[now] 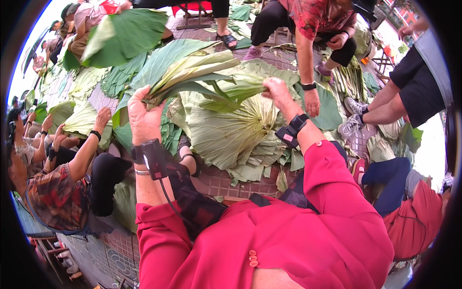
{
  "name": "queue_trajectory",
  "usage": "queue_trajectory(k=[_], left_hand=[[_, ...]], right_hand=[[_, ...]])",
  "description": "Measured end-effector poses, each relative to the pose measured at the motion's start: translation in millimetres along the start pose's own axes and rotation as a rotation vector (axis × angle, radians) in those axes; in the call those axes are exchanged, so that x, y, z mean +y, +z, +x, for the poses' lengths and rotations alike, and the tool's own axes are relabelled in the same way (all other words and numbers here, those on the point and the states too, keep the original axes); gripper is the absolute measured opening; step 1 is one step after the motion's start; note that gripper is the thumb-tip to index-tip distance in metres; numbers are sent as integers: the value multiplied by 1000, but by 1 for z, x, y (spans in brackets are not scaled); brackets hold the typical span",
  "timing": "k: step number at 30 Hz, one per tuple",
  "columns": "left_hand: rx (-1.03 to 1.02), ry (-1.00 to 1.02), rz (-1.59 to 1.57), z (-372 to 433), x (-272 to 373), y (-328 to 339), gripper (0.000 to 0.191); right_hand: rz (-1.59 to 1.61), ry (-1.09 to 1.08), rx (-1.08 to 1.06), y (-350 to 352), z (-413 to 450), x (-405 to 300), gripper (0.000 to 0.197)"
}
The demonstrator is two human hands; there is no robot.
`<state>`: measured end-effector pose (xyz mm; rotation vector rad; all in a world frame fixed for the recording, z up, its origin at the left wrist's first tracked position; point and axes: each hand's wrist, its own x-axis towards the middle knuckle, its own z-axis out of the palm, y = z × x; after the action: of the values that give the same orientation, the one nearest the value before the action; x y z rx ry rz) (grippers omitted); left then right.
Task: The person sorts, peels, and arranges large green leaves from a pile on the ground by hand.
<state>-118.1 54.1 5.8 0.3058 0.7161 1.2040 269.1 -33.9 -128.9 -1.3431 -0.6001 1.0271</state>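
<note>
A large green lotus leaf [195, 74], partly folded, stretches between my two hands above the ground. My left hand [142, 113] grips its left part, thumb and fingers around the gathered leaf. At the other end, my right hand [279, 92] pinches the leaf's pale, narrowed tip. Below them lies a pile of flattened lotus leaves [231, 133], the top one pale with veins fanning from its centre. The pile rests on red paving bricks. Part of the pile is hidden by the held leaf.
Across from me a person in a red patterned shirt [306, 18] reaches down toward a green leaf [323, 108]. On the left, a seated person [59, 195] handles a pale leaf [85, 121]. Stacked leaves [126, 74] lie at upper left. Someone in dark shorts [420, 83] stands at right.
</note>
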Motion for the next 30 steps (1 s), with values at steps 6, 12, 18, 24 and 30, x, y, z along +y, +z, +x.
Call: queue_trajectory(k=[6,12,18,24,30], left_hand=[[-69,31,265,-29,-25,17,6],[-163,-134,360,-46,-76,40,7],[-195,-183,447,-40,-120,54,11],[-270,-259,287,-52,-130,63,21],[-280,-172,307,-56,-119,65,20]], right_hand=[[-141,-409,240,-10,-30,-109,12],[-142,-900,142,22,-85,-171,12],[-894,-1177,-27,87,-123,-130,25],[-876,-1066,-172,102,-126,-95,17],[-669,-1022,-194,105,-124,-93,12]])
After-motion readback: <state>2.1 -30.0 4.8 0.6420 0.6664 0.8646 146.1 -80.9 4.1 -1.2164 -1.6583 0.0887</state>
